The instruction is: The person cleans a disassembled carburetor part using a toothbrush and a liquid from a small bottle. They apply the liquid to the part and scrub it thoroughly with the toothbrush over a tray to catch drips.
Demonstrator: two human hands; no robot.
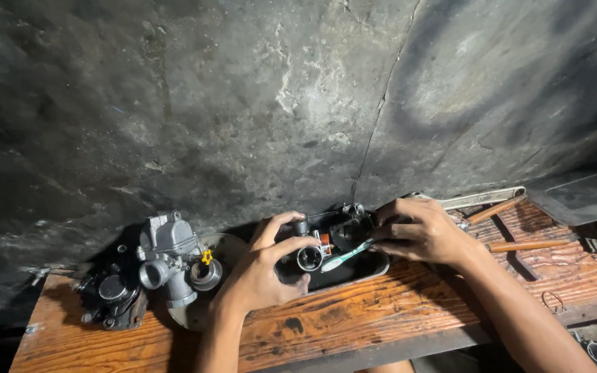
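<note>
Carburetor body (310, 257) sits gripped by the left hand (260, 273) over a dark tray (371, 266) while the right hand (423, 231) pinches a toothbrush (347, 255), on a worn wooden tabletop (381, 311) against a rough grey concrete wall (278, 103).

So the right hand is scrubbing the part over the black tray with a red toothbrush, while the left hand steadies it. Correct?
Not quite: the head view shows the toothbrush is teal and white, not red. The right hand holds it over the black tray; the left hand steadies the part.

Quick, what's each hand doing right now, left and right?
Left hand: closed around a small dark carburetor part over the black tray.
Right hand: closed on a toothbrush, bristles toward that part.
</note>
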